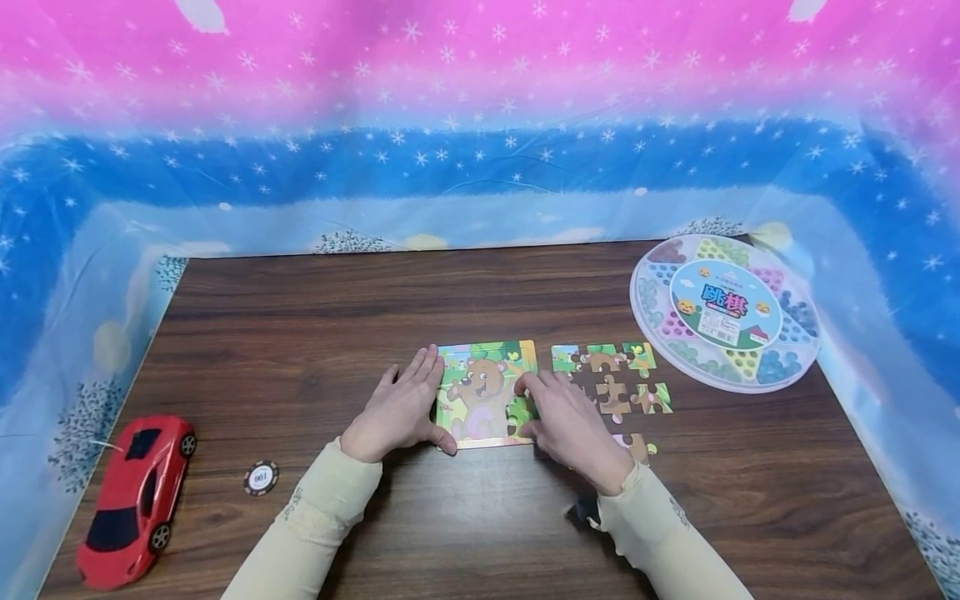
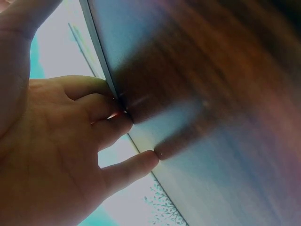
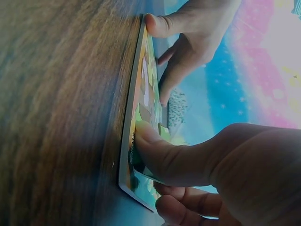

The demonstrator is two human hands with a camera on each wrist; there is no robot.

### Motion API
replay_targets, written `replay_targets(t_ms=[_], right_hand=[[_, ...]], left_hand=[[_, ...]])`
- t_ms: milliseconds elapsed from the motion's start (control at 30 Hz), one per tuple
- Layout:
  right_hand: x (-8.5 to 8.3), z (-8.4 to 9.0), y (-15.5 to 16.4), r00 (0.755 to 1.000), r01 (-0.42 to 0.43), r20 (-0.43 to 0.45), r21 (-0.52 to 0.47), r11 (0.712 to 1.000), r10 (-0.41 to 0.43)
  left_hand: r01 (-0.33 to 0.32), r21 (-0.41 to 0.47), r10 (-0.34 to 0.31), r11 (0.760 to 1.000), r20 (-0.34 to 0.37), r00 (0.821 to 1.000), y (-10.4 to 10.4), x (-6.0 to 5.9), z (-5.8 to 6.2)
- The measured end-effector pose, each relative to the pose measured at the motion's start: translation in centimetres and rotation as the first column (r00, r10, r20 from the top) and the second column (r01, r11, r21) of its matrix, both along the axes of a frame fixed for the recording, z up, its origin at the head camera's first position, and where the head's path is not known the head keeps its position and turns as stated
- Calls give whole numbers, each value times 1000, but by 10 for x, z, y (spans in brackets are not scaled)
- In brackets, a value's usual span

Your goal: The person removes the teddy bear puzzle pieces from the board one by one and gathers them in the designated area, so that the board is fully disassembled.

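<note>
Bear puzzle board (image 1: 483, 392), lying flat near the middle of the tabletop (image 1: 315, 333). Most of its picture appears filled in. Several loose puzzle pieces (image 1: 611, 379) lie just to its right, with 1 more piece (image 1: 637, 447) nearer the person, so the assembly looks well advanced but unfinished. The left hand (image 1: 397, 408) rests at the board's left edge, fingers straight and flat on the tabletop, thumb against the near-left corner, steadying it. The right hand (image 1: 570, 425) covers the board's right edge; in the right wrist view its thumb (image 3: 155, 141) presses a green piece (image 3: 162, 134) down onto the board, fingers loosely bent beneath. Farther out: a round checkers set (image 1: 723, 312) at the far right, a red toy car (image 1: 135, 500) at the near left, and 1 poker chip (image 1: 261, 477) just beside the car.
</note>
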State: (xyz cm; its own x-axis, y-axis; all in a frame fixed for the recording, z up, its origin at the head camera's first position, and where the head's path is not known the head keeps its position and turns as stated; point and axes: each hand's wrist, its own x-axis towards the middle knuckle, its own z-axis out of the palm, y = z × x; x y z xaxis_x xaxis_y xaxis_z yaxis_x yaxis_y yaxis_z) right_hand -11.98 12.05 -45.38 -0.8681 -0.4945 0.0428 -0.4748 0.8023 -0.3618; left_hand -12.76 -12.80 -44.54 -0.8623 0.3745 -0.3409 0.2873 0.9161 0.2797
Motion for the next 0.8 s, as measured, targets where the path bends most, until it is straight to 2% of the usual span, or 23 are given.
replay_targets(t_ms=[200,333,467,600,667,800], right_hand=[[2,2,0,999,-5,-33,-28,1000,4],[5,6,1,1000,-6,-28,-110,994,3],[7,16,11,998,21,68,-258,966,-4],[8,31,36,980,103,197,-357,928,-33],[7,37,54,966,162,249,-358,919,-73],[8,48,94,932,275,316,-300,913,-177]], left_hand=[[-1,3,1,1000,0,1000,0,0,1],[-2,1,2,1000,3,1000,0,0,1],[-3,-2,3,1000,7,1000,1,0,1],[-4,0,4,1000,11,1000,1,0,1],[-4,-1,4,1000,9,1000,1,0,1],[-2,-5,2,1000,7,1000,1,0,1]])
